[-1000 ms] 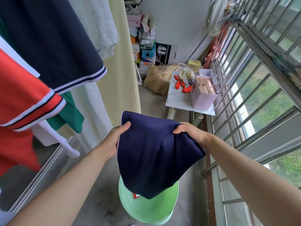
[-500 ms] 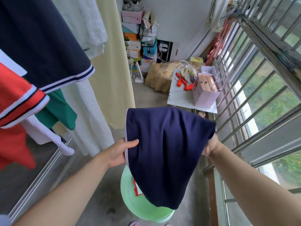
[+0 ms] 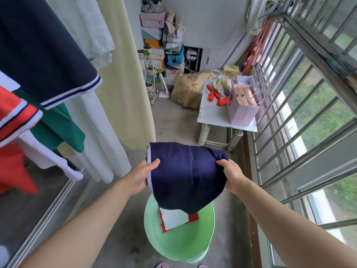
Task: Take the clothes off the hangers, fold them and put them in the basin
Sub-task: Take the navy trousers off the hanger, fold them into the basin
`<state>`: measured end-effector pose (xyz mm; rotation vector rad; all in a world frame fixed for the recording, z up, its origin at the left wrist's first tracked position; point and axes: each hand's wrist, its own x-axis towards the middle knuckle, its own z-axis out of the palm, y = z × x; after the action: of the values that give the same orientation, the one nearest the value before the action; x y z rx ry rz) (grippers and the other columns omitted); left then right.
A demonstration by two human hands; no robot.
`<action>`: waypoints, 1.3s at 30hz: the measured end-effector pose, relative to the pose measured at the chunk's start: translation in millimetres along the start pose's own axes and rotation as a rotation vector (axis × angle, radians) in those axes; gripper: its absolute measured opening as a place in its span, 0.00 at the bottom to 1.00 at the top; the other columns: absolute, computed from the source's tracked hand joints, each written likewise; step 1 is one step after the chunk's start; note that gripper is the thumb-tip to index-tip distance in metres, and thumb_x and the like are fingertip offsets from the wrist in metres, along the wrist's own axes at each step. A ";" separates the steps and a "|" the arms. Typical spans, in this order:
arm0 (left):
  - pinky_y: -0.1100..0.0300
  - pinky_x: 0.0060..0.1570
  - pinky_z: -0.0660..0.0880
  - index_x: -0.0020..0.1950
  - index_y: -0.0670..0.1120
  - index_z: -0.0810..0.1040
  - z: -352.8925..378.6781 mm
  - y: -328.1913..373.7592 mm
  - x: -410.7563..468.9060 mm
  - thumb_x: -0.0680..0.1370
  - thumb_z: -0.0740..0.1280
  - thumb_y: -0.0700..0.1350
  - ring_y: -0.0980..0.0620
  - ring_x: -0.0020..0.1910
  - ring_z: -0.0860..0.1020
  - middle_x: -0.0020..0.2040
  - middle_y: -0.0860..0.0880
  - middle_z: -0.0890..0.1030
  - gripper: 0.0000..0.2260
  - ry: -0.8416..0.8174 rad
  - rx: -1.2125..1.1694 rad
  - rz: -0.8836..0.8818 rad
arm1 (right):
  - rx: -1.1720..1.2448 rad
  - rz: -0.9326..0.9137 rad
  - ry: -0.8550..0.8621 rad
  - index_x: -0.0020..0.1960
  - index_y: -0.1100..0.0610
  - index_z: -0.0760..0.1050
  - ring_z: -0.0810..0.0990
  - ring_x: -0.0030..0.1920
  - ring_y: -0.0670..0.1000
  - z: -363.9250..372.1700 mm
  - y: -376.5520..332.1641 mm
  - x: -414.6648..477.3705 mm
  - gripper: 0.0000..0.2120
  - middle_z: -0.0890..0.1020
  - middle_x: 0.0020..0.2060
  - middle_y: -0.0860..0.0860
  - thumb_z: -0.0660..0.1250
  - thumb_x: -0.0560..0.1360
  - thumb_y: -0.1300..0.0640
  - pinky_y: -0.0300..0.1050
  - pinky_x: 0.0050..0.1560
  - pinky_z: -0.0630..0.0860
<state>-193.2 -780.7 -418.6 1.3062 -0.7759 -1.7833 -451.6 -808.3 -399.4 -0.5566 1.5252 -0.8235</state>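
— Hanging at far left, what is listed?

— Navy short-sleeved shirt with white-striped cuff (image 3: 44,55), upper left. Below it, red shirt with white and dark cuff bands (image 3: 15,120). Behind these, a green garment (image 3: 59,130) and a white sleeve (image 3: 48,161). Hangers themselves not in view. Right of them, long white cloth (image 3: 100,132) and pale yellow curtain (image 3: 123,74), both hanging toward the floor.

— Left hand?

— Left hand (image 3: 142,176): closed on the left edge of the folded navy cloth garment with pale lilac trim (image 3: 186,176), thumb on top, fingers underneath.

— The garment itself?

— Held in the air between both hands, centre of the scene, sagging in the middle. Its lower fold hangs just above the round light-green plastic basin (image 3: 179,242).

— Basin contents?

— Basin stands on the grey concrete floor, near the person's feet. One folded red-and-white garment (image 3: 175,218) lies inside, partly hidden by the navy one.

— Right hand?

— Right hand (image 3: 232,176): pinching the right edge of the navy garment, fingers curled over the cloth.

— Further right and far?

— Stacked coloured shoeboxes (image 3: 154,35) against the far wall. Small white table (image 3: 214,117) beside the window, bearing a pink paper bag (image 3: 241,111), a red item (image 3: 216,94) and a clear plastic bag (image 3: 222,82). Metal window bars (image 3: 299,105) along the right side, greenery outside.
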 end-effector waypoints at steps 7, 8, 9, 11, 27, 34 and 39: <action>0.47 0.63 0.71 0.67 0.49 0.72 -11.3 -10.0 10.8 0.83 0.56 0.48 0.46 0.61 0.77 0.62 0.47 0.79 0.14 0.206 -0.198 0.029 | 0.250 0.122 -0.054 0.53 0.58 0.76 0.79 0.47 0.57 7.2 -7.9 -8.6 0.08 0.81 0.47 0.56 0.62 0.77 0.59 0.49 0.50 0.74; 0.47 0.63 0.71 0.67 0.48 0.72 -13.3 -9.1 11.2 0.83 0.56 0.48 0.46 0.60 0.78 0.62 0.47 0.79 0.14 0.234 -0.165 0.027 | 0.259 0.126 -0.075 0.54 0.58 0.76 0.79 0.47 0.57 6.8 -7.6 -8.7 0.08 0.82 0.48 0.56 0.62 0.77 0.59 0.49 0.48 0.75; 0.47 0.63 0.71 0.67 0.48 0.72 -15.5 -8.3 11.8 0.83 0.55 0.49 0.46 0.60 0.78 0.62 0.47 0.79 0.14 0.254 -0.127 0.023 | 0.265 0.126 -0.102 0.55 0.58 0.76 0.79 0.47 0.57 5.9 -7.7 -8.8 0.09 0.82 0.48 0.56 0.62 0.77 0.58 0.48 0.47 0.75; 0.46 0.64 0.71 0.66 0.49 0.72 -19.0 -6.7 11.2 0.83 0.55 0.49 0.46 0.60 0.78 0.62 0.47 0.79 0.14 0.251 -0.095 0.003 | 0.258 0.115 -0.169 0.59 0.58 0.76 0.80 0.49 0.57 2.4 -7.7 -7.2 0.13 0.83 0.49 0.55 0.60 0.78 0.56 0.48 0.47 0.75; 0.56 0.67 0.67 0.69 0.52 0.70 -14.8 -3.7 5.7 0.78 0.62 0.33 0.54 0.70 0.67 0.69 0.54 0.69 0.23 0.189 0.175 0.166 | -0.306 -0.266 -0.189 0.75 0.42 0.57 0.73 0.56 0.52 2.8 9.7 23.2 0.40 0.71 0.59 0.49 0.58 0.69 0.72 0.47 0.62 0.69; 0.57 0.54 0.77 0.60 0.48 0.78 -19.7 -5.1 -0.7 0.64 0.74 0.37 0.48 0.56 0.80 0.57 0.47 0.82 0.25 0.120 0.232 0.100 | -0.322 -0.213 -0.287 0.62 0.61 0.77 0.76 0.58 0.55 0.7 4.0 10.7 0.30 0.79 0.59 0.57 0.51 0.68 0.79 0.41 0.57 0.74; 0.64 0.50 0.77 0.64 0.47 0.75 -18.8 -3.3 -0.6 0.68 0.74 0.33 0.55 0.54 0.81 0.55 0.50 0.83 0.26 0.063 0.335 0.080 | -0.491 -0.330 -0.053 0.50 0.54 0.83 0.76 0.52 0.52 4.7 0.9 7.3 0.34 0.82 0.48 0.52 0.46 0.65 0.80 0.44 0.57 0.73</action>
<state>-175.8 -779.0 -426.5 1.5148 -1.1106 -1.5867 -447.9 -814.2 -404.7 -1.2065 1.6147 -0.6682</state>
